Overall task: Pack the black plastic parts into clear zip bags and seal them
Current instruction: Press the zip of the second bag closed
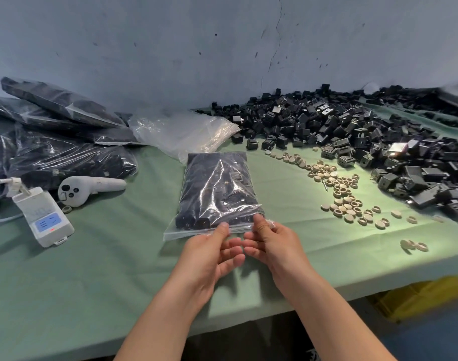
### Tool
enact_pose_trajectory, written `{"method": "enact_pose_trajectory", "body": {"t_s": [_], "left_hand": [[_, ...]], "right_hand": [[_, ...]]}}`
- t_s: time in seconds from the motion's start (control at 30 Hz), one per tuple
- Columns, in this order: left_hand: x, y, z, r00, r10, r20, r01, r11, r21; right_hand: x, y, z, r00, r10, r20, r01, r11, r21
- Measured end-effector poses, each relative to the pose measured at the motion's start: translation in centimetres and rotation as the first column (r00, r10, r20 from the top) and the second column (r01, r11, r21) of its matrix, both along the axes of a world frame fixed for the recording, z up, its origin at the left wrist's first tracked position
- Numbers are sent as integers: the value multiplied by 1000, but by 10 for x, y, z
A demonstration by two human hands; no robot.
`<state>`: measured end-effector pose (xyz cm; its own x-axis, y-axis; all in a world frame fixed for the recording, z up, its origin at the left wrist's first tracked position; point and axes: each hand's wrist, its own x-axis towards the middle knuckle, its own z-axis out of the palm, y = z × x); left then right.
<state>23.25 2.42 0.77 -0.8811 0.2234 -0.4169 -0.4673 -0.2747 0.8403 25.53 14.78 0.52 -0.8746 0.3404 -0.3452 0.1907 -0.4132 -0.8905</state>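
Observation:
A clear zip bag [217, 188] filled with black plastic parts lies on the green table [97, 269], its zip end toward me. My left hand [212, 254] pinches the zip strip near its middle between thumb and fingers. My right hand [272, 243] pinches the same strip just to the right. A large heap of loose black plastic parts [353, 134] covers the right and far side of the table. Empty clear zip bags [181, 134] lie in a stack behind the filled one.
Several filled bags [58, 142] are piled at the left. A white handheld controller [89, 188] and a white power strip [44, 217] lie at the left front. Several small beige rings and discs [340, 191] are scattered right of the bag. A yellow crate [415, 298] sits below the table edge.

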Motion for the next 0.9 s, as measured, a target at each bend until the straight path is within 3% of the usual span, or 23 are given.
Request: {"method": "enact_pose_trajectory", "body": {"t_s": [0.07, 0.2, 0.67, 0.9], "left_hand": [[3, 10, 2, 999, -43, -10, 42, 998, -35], [1, 25, 7, 1000, 23, 10, -22, 997, -73], [1, 29, 9, 996, 71, 46, -69, 996, -53], [2, 31, 11, 998, 63, 2, -62, 993, -105]], "right_hand": [[1, 1, -1, 1000, 19, 3, -19, 1000, 10], [2, 1, -2, 999, 34, -3, -34, 999, 22], [-3, -1, -6, 1000, 4, -23, -3, 999, 33], [-5, -2, -12, 999, -17, -35, 21, 993, 113]]}}
